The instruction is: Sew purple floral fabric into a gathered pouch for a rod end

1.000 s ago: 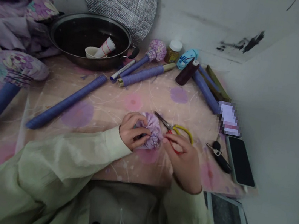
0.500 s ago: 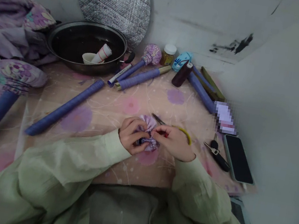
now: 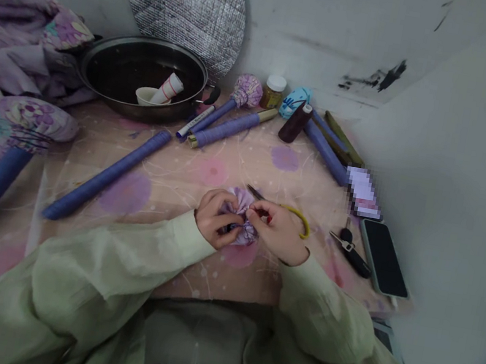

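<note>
A small bunch of gathered purple cloth (image 3: 240,196) is between my two hands, over the near middle of the table. My left hand (image 3: 217,218) is wrapped round its left side, thumb and fingers closed on the folds. At its right edge, my right hand (image 3: 279,231) makes a pinch with thumb and forefinger; what sits between those fingertips is too small to make out. Scissors (image 3: 303,220) with yellow-and-red handles lie beside and partly behind my right hand, blades pointing to the back left.
Blue-wrapped rods (image 3: 108,175) lie left and behind. A black pan (image 3: 136,108) holds a cup. At the back stand a jar (image 3: 273,93) and a dark thread spool (image 3: 295,123). Keys (image 3: 352,254) and phones (image 3: 383,258) lie right. Purple floral fabric (image 3: 17,51) is piled left.
My right hand has shifted slightly, its wrist a little lower and further left. My left hand keeps its hold on the cloth. The view has moved slightly.
</note>
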`<state>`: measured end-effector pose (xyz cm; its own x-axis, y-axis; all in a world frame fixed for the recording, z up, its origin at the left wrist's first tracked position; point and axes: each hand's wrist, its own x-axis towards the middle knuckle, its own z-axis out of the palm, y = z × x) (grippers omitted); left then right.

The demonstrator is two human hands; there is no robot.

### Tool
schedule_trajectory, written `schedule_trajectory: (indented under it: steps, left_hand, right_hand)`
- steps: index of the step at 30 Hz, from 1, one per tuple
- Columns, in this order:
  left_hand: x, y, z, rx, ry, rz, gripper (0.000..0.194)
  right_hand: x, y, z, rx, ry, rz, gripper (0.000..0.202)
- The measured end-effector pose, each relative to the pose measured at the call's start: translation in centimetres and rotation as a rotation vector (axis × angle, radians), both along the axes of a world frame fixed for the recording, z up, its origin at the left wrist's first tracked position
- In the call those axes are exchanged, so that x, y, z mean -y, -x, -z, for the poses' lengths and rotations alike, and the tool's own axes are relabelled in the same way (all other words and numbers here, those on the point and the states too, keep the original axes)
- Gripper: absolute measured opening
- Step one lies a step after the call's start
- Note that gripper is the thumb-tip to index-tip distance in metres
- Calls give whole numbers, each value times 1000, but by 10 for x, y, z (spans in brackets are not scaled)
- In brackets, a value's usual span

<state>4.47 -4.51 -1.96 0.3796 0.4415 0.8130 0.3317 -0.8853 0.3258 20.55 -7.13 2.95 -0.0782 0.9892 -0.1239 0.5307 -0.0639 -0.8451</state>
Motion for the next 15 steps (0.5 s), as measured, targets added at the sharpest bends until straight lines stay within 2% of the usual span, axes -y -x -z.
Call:
schedule_trajectory:
  steps: [4, 7, 11, 15]
  left_hand:
    - [-3, 1, 1, -1, -4, -9, 9]
    - [0, 1, 4, -10, 2, 19, 8]
    - [12, -2, 5, -43, 13, 121, 4]
    - [14, -3, 6, -17, 54, 118, 7]
  right_hand:
    - [-2, 1, 12, -125, 29, 32, 19]
    - [-7, 1, 16, -172, -30, 98, 18]
    - [-16, -5, 11, -243, -175, 284, 19]
    - [-24, -16, -3, -464, -143, 283, 18]
